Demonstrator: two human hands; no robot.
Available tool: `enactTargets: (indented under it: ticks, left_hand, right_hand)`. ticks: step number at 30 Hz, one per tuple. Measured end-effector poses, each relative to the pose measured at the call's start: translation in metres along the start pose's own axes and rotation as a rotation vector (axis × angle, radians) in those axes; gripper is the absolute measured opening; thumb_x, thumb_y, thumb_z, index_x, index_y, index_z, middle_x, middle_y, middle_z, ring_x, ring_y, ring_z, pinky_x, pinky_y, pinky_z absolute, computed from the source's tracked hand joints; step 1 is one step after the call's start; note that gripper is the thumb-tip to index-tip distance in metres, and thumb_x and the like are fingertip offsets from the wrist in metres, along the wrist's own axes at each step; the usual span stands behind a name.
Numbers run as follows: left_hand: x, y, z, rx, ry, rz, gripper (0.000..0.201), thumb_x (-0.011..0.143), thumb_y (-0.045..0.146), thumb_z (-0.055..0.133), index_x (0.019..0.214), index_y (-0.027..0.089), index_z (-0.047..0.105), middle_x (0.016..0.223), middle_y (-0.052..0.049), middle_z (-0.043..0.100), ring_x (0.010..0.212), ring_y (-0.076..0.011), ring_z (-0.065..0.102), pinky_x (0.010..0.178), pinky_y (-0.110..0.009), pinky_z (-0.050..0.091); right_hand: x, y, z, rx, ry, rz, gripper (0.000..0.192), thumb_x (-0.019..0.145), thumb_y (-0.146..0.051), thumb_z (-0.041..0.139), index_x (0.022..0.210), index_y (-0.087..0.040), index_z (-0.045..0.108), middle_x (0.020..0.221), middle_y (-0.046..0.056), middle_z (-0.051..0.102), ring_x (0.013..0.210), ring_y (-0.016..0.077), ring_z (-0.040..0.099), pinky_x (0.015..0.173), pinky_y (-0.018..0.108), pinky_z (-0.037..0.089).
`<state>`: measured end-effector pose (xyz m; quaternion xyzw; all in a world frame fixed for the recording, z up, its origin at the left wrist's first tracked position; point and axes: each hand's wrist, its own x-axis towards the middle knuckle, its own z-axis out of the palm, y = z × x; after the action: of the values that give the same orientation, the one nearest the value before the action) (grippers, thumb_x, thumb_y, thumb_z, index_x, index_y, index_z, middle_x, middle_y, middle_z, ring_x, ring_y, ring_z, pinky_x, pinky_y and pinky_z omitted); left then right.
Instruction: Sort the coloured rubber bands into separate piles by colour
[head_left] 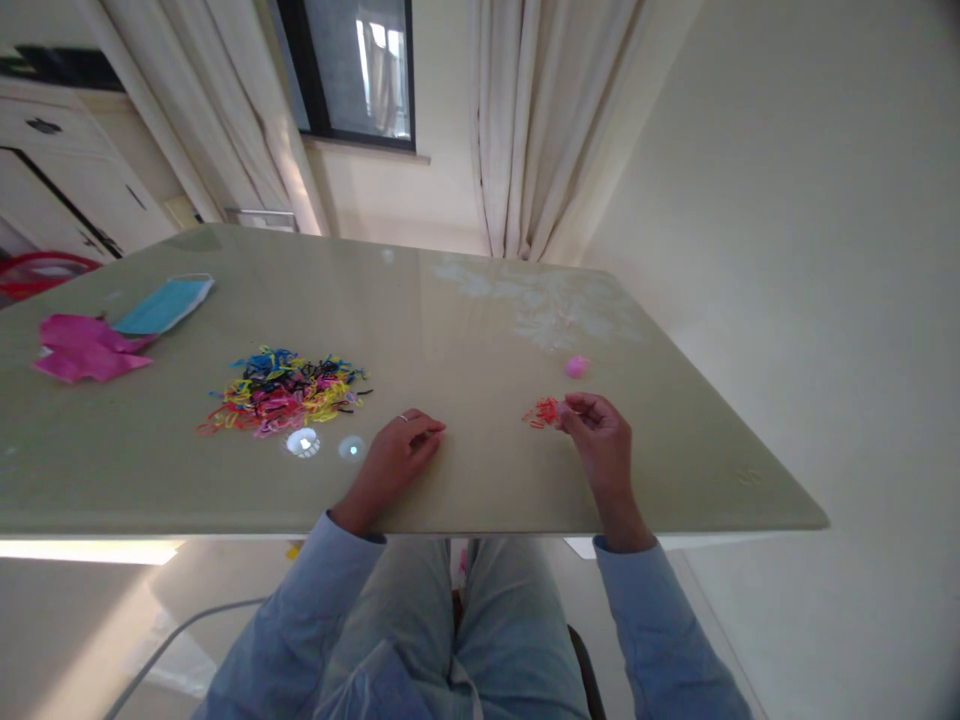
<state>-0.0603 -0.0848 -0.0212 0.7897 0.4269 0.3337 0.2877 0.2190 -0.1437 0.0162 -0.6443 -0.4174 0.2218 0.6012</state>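
A loose multicoloured pile of small rubber bands (289,392), in blue, black, yellow, pink and red, lies on the left half of the table. Right of it, my left hand (401,455) rests on the tabletop with its fingers curled together; anything inside them is hidden. A small heap of red rubber bands (541,412) lies farther right. My right hand (604,440) is at that heap's right edge, thumb and fingertips pinched on red bands. Just beyond sits a small round pink object (576,367).
On the glossy table (480,490), a blue face mask (166,305) and a crumpled pink piece of material (94,348) lie at the left. Light glints off the surface near the big pile. A wall (810,300) rises along the right; curtains (555,120) hang behind.
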Motion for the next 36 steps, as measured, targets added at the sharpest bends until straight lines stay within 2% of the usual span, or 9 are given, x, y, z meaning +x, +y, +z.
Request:
enactTargets:
  ticks: [6,11,15,18,21,24,27,31,36]
  left_hand:
    - [-0.001,0.002,-0.001,0.012,0.013,0.004,0.02,0.089,0.026,0.055,0.094,0.017,0.072,0.09,-0.006,0.068,0.078,-0.0159,0.063,0.074,-0.03,0.048]
    - [-0.001,0.002,-0.001,0.026,0.025,0.002,0.018,0.089,0.026,0.056,0.091,0.018,0.072,0.088,-0.005,0.068,0.079,-0.0163,0.062,0.074,-0.03,0.048]
    - [-0.002,0.006,-0.002,0.012,0.047,0.006,0.018,0.09,0.026,0.056,0.091,0.018,0.072,0.087,-0.005,0.069,0.078,-0.0156,0.063,0.073,-0.029,0.048]
    - [-0.002,0.01,-0.003,-0.009,0.099,0.007,0.018,0.089,0.026,0.057,0.089,0.018,0.073,0.086,-0.005,0.071,0.078,-0.0155,0.064,0.072,-0.028,0.048]
    - [-0.005,0.009,-0.008,-0.001,0.202,-0.058,0.019,0.089,0.028,0.056,0.089,0.018,0.073,0.086,-0.005,0.073,0.078,-0.0157,0.065,0.072,-0.027,0.049]
    - [-0.011,-0.001,-0.022,0.062,0.337,-0.177,0.022,0.088,0.031,0.056,0.09,0.017,0.073,0.087,-0.005,0.074,0.076,-0.0162,0.065,0.07,-0.028,0.049]
    - [-0.018,-0.016,-0.045,0.179,0.415,-0.274,0.025,0.086,0.032,0.054,0.092,0.017,0.073,0.089,-0.006,0.074,0.071,-0.0163,0.063,0.069,-0.029,0.05]
    - [-0.021,-0.032,-0.081,0.353,0.411,-0.357,0.029,0.081,0.028,0.054,0.099,0.016,0.073,0.087,-0.007,0.073,0.063,-0.0164,0.059,0.067,-0.031,0.048]
    - [-0.025,-0.037,-0.114,0.516,0.415,-0.371,0.032,0.081,0.029,0.054,0.101,0.016,0.075,0.086,-0.009,0.071,0.073,-0.0209,0.063,0.072,-0.032,0.048]
  right_hand:
    - [0.005,0.019,-0.005,-0.346,0.036,-0.055,0.04,0.073,-0.051,0.066,0.093,-0.017,0.069,0.091,0.011,0.074,0.066,0.0208,0.066,0.07,0.036,0.053]
    - [-0.015,0.026,-0.017,-0.287,0.018,-0.028,0.042,0.077,-0.053,0.063,0.097,-0.016,0.07,0.084,0.011,0.073,0.068,0.0217,0.066,0.065,0.033,0.051]
    - [-0.026,0.028,-0.028,-0.265,-0.062,-0.054,0.037,0.078,-0.05,0.064,0.093,-0.017,0.072,0.082,0.009,0.073,0.07,0.0207,0.066,0.069,0.033,0.052]
    - [-0.027,0.029,-0.033,-0.277,-0.138,-0.084,0.034,0.079,-0.05,0.064,0.09,-0.018,0.073,0.083,0.008,0.073,0.072,0.0202,0.066,0.07,0.032,0.052]
    - [-0.025,0.031,-0.034,-0.282,-0.181,-0.087,0.035,0.078,-0.051,0.064,0.089,-0.019,0.074,0.083,0.008,0.074,0.071,0.0203,0.066,0.067,0.031,0.052]
    - [-0.024,0.033,-0.034,-0.276,-0.193,-0.084,0.035,0.078,-0.051,0.065,0.09,-0.019,0.074,0.088,0.009,0.075,0.075,0.0214,0.067,0.069,0.033,0.053]
    - [-0.024,0.033,-0.035,-0.261,-0.185,-0.068,0.037,0.076,-0.052,0.066,0.09,-0.019,0.075,0.09,0.01,0.076,0.077,0.0229,0.069,0.073,0.035,0.054]
    - [-0.024,0.03,-0.035,-0.257,-0.181,-0.042,0.037,0.073,-0.053,0.068,0.086,-0.02,0.075,0.088,0.01,0.076,0.076,0.0241,0.069,0.071,0.035,0.055]
    - [-0.024,0.031,-0.036,-0.263,-0.184,-0.044,0.038,0.073,-0.055,0.068,0.086,-0.02,0.075,0.087,0.01,0.076,0.078,0.0246,0.07,0.073,0.035,0.056]
